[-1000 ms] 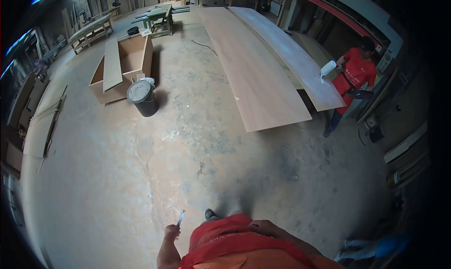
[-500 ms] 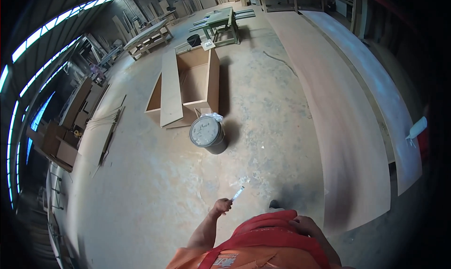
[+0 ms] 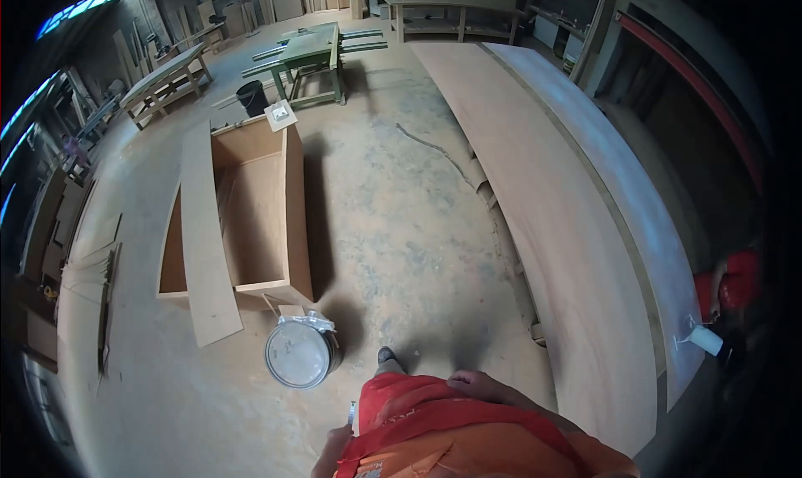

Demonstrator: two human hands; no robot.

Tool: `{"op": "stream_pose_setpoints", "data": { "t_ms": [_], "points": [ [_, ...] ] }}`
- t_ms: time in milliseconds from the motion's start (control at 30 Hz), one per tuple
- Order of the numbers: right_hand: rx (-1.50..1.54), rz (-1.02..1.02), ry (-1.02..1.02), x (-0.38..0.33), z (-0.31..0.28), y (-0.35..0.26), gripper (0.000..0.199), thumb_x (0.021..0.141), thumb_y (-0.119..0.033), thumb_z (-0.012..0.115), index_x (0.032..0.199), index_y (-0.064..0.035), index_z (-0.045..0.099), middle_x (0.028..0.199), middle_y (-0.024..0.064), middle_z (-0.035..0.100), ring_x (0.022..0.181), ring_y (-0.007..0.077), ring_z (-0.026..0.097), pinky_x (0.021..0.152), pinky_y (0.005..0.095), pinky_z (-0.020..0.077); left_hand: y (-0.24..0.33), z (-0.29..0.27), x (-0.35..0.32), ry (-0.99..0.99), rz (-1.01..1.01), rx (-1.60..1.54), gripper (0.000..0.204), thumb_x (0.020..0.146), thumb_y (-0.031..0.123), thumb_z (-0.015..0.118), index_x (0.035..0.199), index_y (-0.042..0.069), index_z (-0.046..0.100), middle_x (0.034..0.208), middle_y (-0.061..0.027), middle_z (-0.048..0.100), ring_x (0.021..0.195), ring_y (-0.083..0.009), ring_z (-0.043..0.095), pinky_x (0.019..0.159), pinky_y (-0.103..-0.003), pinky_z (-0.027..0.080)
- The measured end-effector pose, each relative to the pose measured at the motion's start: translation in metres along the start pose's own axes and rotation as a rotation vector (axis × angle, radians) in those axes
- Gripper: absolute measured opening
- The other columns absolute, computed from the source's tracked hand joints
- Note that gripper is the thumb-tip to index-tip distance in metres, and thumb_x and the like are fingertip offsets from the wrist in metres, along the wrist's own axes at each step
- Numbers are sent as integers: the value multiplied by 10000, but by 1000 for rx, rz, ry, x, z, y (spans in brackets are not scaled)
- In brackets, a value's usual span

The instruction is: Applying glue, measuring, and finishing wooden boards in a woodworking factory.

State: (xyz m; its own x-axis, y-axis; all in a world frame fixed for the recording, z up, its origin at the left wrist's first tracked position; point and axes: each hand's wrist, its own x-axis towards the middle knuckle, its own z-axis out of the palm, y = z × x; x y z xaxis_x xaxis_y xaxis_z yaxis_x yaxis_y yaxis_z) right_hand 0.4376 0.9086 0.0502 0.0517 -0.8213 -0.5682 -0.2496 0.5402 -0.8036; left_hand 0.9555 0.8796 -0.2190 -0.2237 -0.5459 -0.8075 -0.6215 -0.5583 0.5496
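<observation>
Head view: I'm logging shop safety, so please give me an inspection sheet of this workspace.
Surface: stained, scuffed floor.
Things in hand: slim tool, exact kind unclear.
Clutter: lidded bucket near an open wooden cabinet, a board lying over it; thin strips at left.
Hands: left hand grips the slim tool; right hand rests at red cloth, no tool visible.
Cables: cord-like strand on the floor; cannot tell whether cable.
Surroundings: green table, long whitened panel, co-worker's red sleeve at right.

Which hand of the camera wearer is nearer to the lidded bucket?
Left: the left hand is on the wearer's side of the lidded bucket, slightly rightward; the right hand is farther right, beside the red clothing.
</observation>
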Motion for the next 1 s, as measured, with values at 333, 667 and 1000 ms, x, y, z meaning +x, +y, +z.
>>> {"op": "stream_pose_setpoints", "data": {
  "t_ms": [333, 667, 1000],
  "points": [
    [87, 85, 37, 251, -208, -188, 420, 1048, -397, 684, 1229, -20, 726, 1151, 91, 734, 1078, 148, 655, 974, 335, 522, 728, -152, 302, 29, 477, 37, 342, 1086, 335, 610, 1039, 17, 726, 856, -42, 726, 738, -136, 629, 673, -310, 504],
    [327, -257, 222, 655, -427, -317, 718, 923, -398, 840, 1438, -1, 537, 1351, 136, 621, 1210, 211, 606, 1026, 397, 518, 1073, -158, 394, -304, 464, -154, 255, 1110, 251, 625, 1086, 33, 756, 879, -7, 728, 767, -86, 591, 713, -255, 483],
    [1005, -370, -82, 956, -662, -511, 483, 1067, -325, 665, 1448, -80, 496, 1328, 16, 561, 1278, 149, 552, 1049, 362, 510, 1400, -207, 656, 109, 1085, 146, 120, 955, 135, 757, 861, 87, 812, 788, -71, 683, 821, -245, 611, 777, -376, 495]
  ]
}}
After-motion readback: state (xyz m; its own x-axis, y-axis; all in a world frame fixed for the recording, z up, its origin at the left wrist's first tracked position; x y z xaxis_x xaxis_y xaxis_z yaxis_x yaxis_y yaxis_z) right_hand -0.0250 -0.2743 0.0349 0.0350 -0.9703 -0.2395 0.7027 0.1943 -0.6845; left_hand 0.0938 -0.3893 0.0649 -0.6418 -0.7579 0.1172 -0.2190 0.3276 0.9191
